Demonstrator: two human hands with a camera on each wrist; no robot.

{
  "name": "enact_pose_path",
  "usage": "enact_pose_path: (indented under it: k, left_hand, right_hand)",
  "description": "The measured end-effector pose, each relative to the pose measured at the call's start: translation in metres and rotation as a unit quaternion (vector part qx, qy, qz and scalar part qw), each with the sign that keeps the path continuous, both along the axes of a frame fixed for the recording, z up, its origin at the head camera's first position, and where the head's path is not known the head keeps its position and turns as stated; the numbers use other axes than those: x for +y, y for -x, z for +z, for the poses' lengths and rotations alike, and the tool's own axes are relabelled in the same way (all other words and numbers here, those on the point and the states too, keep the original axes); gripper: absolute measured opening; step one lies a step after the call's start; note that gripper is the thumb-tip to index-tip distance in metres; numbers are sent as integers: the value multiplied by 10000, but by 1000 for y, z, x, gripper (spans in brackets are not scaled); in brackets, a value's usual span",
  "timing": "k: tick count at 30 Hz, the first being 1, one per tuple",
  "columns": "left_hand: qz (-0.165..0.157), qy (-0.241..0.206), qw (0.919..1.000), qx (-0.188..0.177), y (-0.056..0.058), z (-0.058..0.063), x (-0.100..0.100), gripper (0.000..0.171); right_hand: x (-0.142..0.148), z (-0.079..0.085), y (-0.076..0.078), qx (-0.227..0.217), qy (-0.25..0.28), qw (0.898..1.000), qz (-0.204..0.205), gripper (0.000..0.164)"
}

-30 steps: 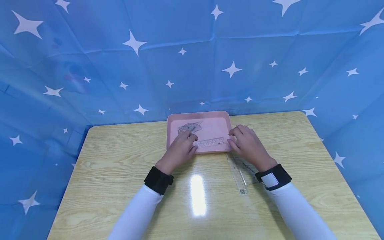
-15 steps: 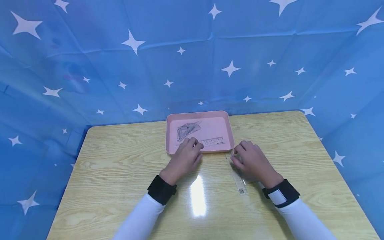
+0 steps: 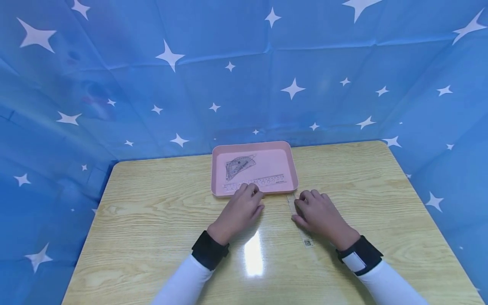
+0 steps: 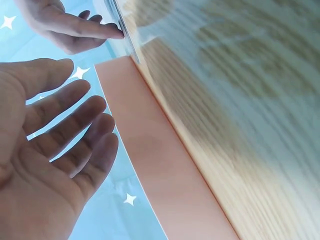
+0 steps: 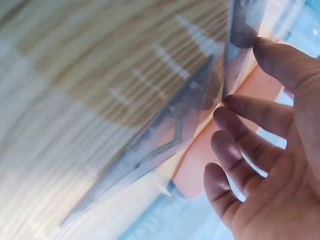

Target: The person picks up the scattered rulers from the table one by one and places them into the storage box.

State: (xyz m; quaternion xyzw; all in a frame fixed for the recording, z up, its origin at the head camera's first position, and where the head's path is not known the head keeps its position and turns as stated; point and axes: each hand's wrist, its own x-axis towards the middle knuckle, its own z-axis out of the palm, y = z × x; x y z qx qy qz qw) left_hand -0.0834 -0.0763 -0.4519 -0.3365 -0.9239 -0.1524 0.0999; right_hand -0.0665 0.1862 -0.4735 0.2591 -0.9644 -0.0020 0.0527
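Note:
My right hand [image 3: 320, 214] is low over the table beside a clear ruler [image 3: 308, 242] that lies near the pink tray's front right corner. In the right wrist view, the thumb and index fingertips touch the edge of this ruler [image 5: 235, 55]; a grip is not plain. A clear set square [image 5: 165, 132] lies by it, mostly hidden under the hand in the head view. My left hand [image 3: 241, 207] hovers at the front of the pink tray [image 3: 272, 146], fingers loosely bent and holding nothing. Inside the tray are another clear ruler [image 3: 267, 180] and a protractor [image 3: 244, 163] overlapping a set square [image 3: 231, 170].
The wooden table [image 3: 152, 220] has a bright light reflection in front of the tray. Behind it hangs a blue cloth [image 3: 198, 93] with white stars, close to the tray's far side.
Both hands have drawn back from the tray. The left hand has come away from the ruler inside it, which now shows more fully. The right hand has moved down over the ruler on the table.

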Motion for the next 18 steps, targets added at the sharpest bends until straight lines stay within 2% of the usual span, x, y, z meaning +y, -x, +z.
enact_pose_path:
  k: [9,18]
  left_hand:
    - [-269,145,9994,-149,-8,-2,8,16]
    - [-505,199,9974,-483,-14,-4,12,20]
  right_hand:
    - [-7,-3,-7,-102,-221,9989,413,57]
    - [-20,3,-10,-484,-233,9949,854,53]
